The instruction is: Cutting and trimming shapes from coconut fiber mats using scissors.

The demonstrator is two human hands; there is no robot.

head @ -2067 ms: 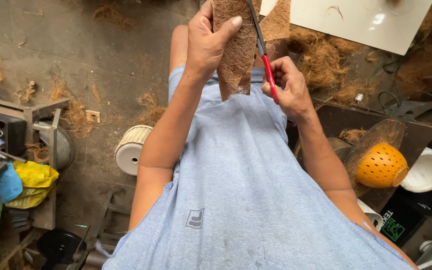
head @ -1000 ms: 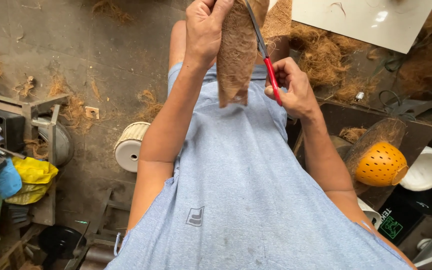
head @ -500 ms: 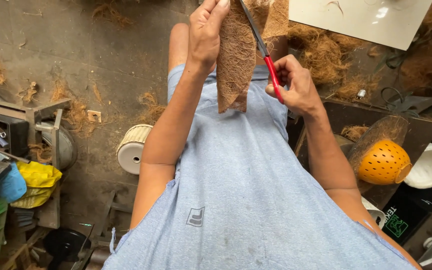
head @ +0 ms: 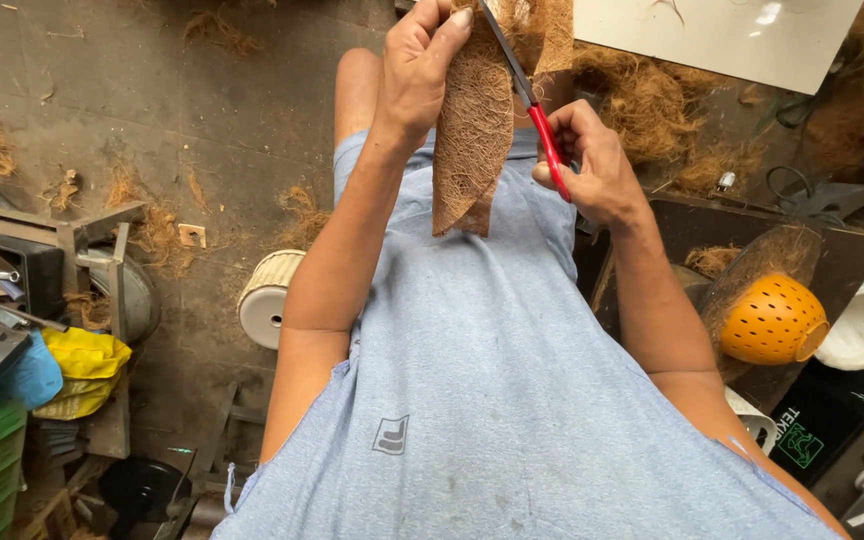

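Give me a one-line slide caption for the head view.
Left hand holds up a brown coconut-fibre sheet while the right hand cuts it with red-handled scissors.

A black box (head: pixel 820 428) with a green and white printed label sits at the lower right, just below the orange perforated bowl (head: pixel 774 320). A flat white board (head: pixel 722 38) lies at the top right edge. A small grey square logo (head: pixel 390 435) marks the blue shirt (head: pixel 492 400).

Both arms raised forward, left hand (head: pixel 422 70) pinching, right hand (head: pixel 592 165) fisted.
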